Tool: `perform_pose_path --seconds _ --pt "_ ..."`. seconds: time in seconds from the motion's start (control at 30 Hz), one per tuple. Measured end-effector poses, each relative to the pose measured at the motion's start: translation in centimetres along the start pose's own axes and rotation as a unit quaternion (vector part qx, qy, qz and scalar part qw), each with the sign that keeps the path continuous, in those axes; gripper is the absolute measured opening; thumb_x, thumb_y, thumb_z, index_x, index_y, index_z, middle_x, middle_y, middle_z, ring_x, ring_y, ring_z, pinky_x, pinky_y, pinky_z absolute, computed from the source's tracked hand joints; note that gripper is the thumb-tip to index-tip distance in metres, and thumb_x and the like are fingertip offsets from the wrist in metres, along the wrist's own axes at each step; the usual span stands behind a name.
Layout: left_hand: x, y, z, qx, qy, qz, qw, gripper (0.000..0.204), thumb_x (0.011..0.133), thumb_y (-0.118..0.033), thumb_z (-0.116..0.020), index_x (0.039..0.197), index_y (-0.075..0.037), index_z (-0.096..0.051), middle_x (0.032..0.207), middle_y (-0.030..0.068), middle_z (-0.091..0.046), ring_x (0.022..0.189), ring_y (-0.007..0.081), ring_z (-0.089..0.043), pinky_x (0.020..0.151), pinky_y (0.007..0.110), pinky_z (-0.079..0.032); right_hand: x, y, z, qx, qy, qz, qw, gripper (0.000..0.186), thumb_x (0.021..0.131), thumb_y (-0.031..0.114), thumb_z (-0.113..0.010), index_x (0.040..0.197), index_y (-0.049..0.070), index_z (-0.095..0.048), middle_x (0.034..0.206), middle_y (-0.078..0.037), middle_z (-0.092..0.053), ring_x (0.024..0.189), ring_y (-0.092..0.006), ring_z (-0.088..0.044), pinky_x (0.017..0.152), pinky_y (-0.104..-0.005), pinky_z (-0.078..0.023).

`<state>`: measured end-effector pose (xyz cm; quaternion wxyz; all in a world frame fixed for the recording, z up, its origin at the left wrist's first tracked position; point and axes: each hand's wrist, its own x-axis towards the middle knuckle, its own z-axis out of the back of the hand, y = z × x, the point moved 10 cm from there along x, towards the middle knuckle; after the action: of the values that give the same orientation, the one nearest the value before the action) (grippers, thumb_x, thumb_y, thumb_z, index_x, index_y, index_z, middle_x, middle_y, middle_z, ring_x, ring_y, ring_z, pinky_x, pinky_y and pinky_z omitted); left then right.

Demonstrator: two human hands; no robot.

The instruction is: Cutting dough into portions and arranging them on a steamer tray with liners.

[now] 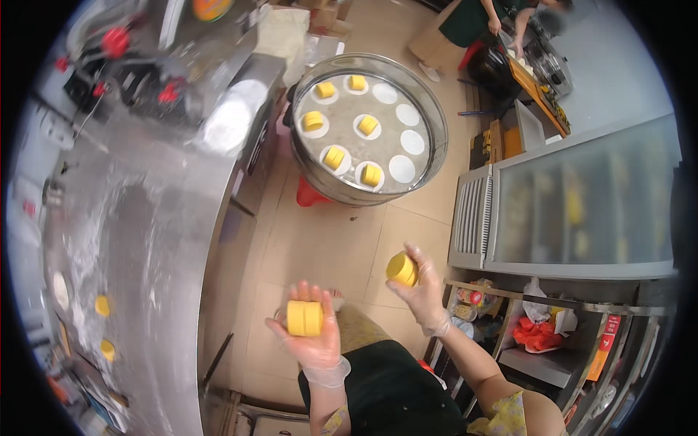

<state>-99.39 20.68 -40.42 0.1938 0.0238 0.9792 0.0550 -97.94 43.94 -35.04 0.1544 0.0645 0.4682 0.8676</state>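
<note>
On the upturned palm of my gloved left hand (314, 347) rests a thick yellow dough piece (305, 318), with a groove across its middle and my fingers stretched out behind it. To the right, my gloved right hand (427, 296) grips another yellow dough piece (402, 269) between thumb and fingers. Both hands are held above the floor, apart from each other. Beyond them stands a large round metal steamer tray (379, 195). Inside it several yellow dough pieces (334, 158) sit on white paper rounds. Along its right side, several paper rounds (401, 168) are bare.
A floury steel worktable (156, 240) runs along the left, with two yellow dough pieces (102, 305) on it. At right are a glass-fronted cabinet (582, 211) and cluttered shelves (538, 360). Another person (465, 25) works at the back right.
</note>
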Motion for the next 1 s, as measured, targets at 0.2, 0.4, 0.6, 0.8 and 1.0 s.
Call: perform_pose_path --seconds 0.2,0.4,0.6,0.8,1.0 --pt "8.9 8.2 0.9 0.014 -0.094 0.083 0.992 0.076 0.093 -0.067 -0.04 0.126 -0.001 -0.055 0.13 0.0185 -0.058 0.122 0.0359 -0.052 0.11 0.05 -0.037 11.8 -6.1 4.3 -0.022 -0.127 -0.024 0.991 0.079 0.071 0.0 -0.081 0.14 0.0 -0.043 0.123 -0.015 -0.055 0.116 -0.0266 -0.056 0.1 -0.0355 -0.046" --pt "21.7 13.0 0.7 0.135 -0.14 0.072 0.978 0.079 0.092 -0.069 -0.039 0.129 0.0 -0.052 0.135 0.02 -0.053 0.126 0.0369 -0.047 0.113 0.049 -0.034 25.9 -10.3 4.9 -0.056 -0.169 -0.024 0.984 0.074 0.074 0.001 -0.078 0.139 0.001 -0.043 0.118 -0.015 -0.055 0.11 -0.0275 -0.056 0.096 -0.0362 -0.046" --pt "30.6 17.9 -0.2 0.167 -0.126 0.135 0.969 0.083 0.09 -0.072 -0.038 0.129 0.0 -0.052 0.136 0.022 -0.051 0.127 0.0379 -0.046 0.113 0.05 -0.032 39.7 -13.9 4.4 -0.12 -0.208 -0.005 0.971 0.074 0.073 0.004 -0.08 0.138 0.001 -0.044 0.113 -0.017 -0.055 0.103 -0.0319 -0.057 0.088 -0.0385 -0.048" --pt "35.0 20.8 1.3 0.144 -0.157 0.141 0.967 0.083 0.09 -0.073 -0.036 0.126 0.0 -0.054 0.136 0.0225 -0.051 0.127 0.0385 -0.046 0.114 0.05 -0.031 50.2 -19.0 2.4 -0.132 -0.215 0.03 0.967 0.077 0.071 0.007 -0.082 0.138 0.002 -0.044 0.113 -0.017 -0.055 0.102 -0.0356 -0.057 0.087 -0.0412 -0.048" --pt "37.2 23.3 1.9 0.125 -0.151 0.114 0.974 0.084 0.093 -0.071 -0.034 0.134 0.002 -0.047 0.135 0.0199 -0.053 0.123 0.0354 -0.05 0.114 0.049 -0.032 54.9 -22.5 0.2 -0.143 -0.172 0.022 0.974 0.08 0.07 0.01 -0.082 0.139 0.005 -0.043 0.113 -0.017 -0.054 0.103 -0.0361 -0.056 0.088 -0.0421 -0.049"
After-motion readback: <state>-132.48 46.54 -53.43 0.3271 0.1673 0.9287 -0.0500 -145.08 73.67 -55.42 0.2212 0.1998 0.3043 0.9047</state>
